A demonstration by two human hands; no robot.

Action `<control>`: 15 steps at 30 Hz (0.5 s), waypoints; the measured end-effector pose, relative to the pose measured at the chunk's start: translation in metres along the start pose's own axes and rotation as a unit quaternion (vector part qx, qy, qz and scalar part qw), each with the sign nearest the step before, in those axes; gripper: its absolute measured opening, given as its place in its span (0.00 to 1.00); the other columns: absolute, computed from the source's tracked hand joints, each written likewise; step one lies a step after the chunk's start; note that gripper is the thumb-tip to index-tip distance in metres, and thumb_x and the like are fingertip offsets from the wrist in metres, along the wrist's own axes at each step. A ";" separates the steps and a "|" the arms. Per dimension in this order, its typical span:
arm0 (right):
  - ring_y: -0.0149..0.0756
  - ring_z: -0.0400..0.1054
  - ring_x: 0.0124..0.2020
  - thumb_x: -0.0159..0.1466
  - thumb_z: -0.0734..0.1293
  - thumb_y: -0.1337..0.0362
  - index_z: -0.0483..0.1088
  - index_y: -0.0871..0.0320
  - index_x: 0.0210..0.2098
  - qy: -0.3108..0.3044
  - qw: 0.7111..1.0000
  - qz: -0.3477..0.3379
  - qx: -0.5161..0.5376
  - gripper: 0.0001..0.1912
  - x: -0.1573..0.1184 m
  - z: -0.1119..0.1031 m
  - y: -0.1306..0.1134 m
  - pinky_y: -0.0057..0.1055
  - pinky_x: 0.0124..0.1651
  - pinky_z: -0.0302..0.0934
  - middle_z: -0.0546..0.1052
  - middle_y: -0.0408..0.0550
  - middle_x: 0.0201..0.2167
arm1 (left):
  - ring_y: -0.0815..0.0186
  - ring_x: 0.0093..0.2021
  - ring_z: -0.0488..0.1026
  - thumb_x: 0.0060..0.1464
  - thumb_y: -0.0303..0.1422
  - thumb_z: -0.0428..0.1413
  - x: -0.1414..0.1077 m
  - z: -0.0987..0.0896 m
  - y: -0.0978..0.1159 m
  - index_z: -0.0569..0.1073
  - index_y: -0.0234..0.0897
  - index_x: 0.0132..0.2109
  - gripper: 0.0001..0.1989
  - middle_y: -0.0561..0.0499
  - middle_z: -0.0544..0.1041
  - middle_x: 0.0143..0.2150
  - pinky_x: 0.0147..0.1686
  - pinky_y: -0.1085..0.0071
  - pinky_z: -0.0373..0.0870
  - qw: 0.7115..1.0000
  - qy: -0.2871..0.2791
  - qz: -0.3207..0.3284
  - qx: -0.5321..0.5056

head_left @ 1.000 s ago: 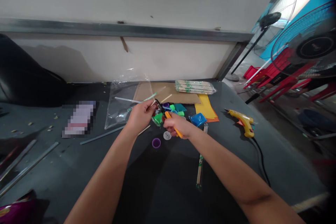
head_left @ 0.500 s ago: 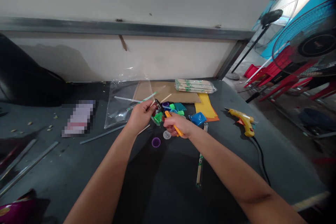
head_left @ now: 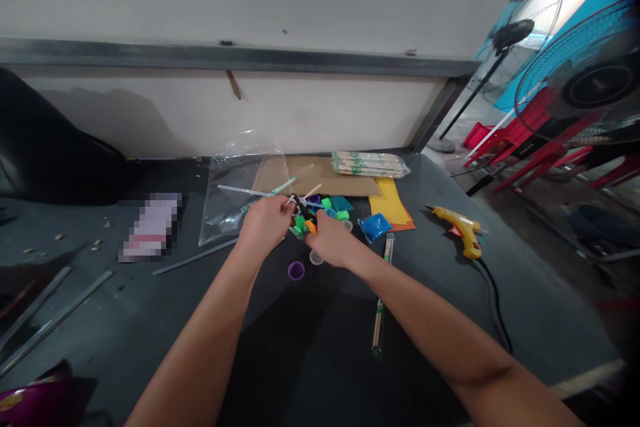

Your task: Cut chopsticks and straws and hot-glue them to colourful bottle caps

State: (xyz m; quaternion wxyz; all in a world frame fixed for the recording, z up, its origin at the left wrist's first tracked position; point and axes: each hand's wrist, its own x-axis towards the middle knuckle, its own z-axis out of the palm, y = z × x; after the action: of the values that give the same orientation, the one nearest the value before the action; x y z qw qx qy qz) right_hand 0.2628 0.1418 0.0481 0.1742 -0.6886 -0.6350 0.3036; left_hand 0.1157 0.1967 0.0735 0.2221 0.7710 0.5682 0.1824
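My left hand [head_left: 267, 223] is closed on a thin wooden stick [head_left: 313, 191] near the middle of the dark table. In my right hand [head_left: 333, 238] is a tool with orange handles and dark jaws [head_left: 306, 209], which meet the stick beside my left fingertips. Behind and between the hands lie several small green, blue and purple caps and packets [head_left: 327, 203]. A purple cap [head_left: 297, 271] and a clear round piece [head_left: 317, 257] rest just in front of them. What my left fingertips cover is hidden.
Cardboard [head_left: 320, 177] and wrapped chopsticks [head_left: 370, 164] lie at the back. On the right are yellow sheets [head_left: 387, 202], a blue packet [head_left: 375, 227], a wrapped stick pair [head_left: 378, 327] and a corded yellow glue gun [head_left: 465, 230]. Left are a clear bag [head_left: 225, 213] and grey strips [head_left: 55, 320].
My right hand has turned and moved slightly left, closer to my left hand, and now hides most of the orange handles. The tool's jaws have come to the stick by my left fingertips.
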 end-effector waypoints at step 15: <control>0.21 0.41 0.13 0.46 0.62 0.70 0.51 0.54 0.27 -0.202 0.878 0.092 0.424 0.14 -0.002 -0.019 -0.004 0.20 0.16 0.36 0.52 0.32 0.16 | 0.68 0.26 0.65 0.56 0.38 0.48 0.009 0.020 -0.020 0.68 0.36 0.25 0.15 0.54 0.70 0.22 0.29 0.72 0.59 0.972 0.025 0.116 -0.201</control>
State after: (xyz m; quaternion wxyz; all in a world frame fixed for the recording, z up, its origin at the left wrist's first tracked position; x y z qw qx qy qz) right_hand 0.2722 0.1435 0.0650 0.2890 -0.5276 -0.4004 0.6912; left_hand 0.1124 0.2075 0.0461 0.3356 0.7663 0.4322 0.3367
